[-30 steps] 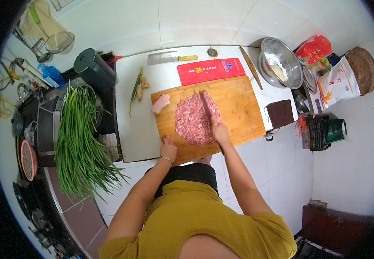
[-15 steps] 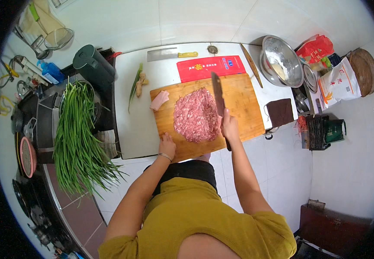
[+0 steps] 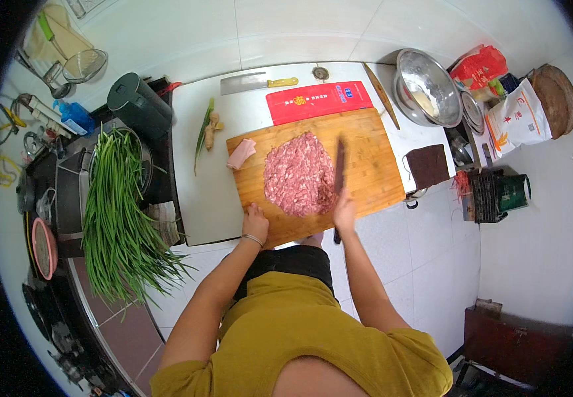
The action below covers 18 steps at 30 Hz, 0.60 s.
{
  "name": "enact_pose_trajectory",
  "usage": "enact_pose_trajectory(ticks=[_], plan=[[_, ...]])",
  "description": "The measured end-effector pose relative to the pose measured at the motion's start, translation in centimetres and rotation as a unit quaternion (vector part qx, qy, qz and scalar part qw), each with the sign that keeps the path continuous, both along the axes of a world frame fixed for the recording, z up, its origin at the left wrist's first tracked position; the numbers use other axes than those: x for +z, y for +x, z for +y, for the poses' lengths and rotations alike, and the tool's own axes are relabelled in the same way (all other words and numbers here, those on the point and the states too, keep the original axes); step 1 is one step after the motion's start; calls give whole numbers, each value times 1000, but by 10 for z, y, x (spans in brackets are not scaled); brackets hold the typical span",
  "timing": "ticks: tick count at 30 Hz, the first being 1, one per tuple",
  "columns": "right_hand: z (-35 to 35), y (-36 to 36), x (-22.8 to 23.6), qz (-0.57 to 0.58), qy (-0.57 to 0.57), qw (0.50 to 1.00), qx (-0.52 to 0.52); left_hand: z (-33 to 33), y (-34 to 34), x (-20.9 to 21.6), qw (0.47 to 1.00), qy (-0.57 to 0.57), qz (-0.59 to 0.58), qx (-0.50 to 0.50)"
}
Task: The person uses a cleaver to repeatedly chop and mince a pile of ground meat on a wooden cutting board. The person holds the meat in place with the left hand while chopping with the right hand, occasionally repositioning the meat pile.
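Note:
My right hand (image 3: 344, 212) is closed round the dark handle of a cleaver (image 3: 340, 155), whose blurred blade stands at the right edge of a flat mound of minced meat (image 3: 297, 173). The mince lies on a wooden cutting board (image 3: 372, 149). At the board's near left edge, my left hand (image 3: 255, 223) grips the wood, its fingers bent on the top. A pale pink piece of meat (image 3: 241, 153) sits at the board's far left corner. To its left on the white table lie a ginger root (image 3: 213, 129) and a spring onion (image 3: 203, 135).
Behind the board are a red packet (image 3: 319, 100) and a yellow-handled cleaver (image 3: 260, 82). A steel bowl (image 3: 425, 86) stands back right, with a brown cloth (image 3: 428, 167) nearer me. Long green chives (image 3: 117, 212) overhang the left side, beside a dark bin-like container (image 3: 139, 106).
The cleaver has come down against the mince's right edge, its blade now nearly edge-on and blurred. My right hand has shifted slightly nearer me. My left hand stays on the board.

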State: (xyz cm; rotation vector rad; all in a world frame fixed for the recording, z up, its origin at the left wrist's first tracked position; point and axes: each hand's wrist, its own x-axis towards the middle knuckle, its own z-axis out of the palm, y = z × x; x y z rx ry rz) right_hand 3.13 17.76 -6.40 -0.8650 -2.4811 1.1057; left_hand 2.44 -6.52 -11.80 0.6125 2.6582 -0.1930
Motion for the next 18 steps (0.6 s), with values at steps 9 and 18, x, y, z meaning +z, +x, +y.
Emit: enact_pose_trajectory(ticks=[9, 18], plan=[[17, 9, 46, -88, -175, 980, 38, -3, 3, -12, 1000, -3, 20, -2], [15, 8, 55, -108, -249, 961, 45, -3, 5, -4, 1000, -12, -15, -4]])
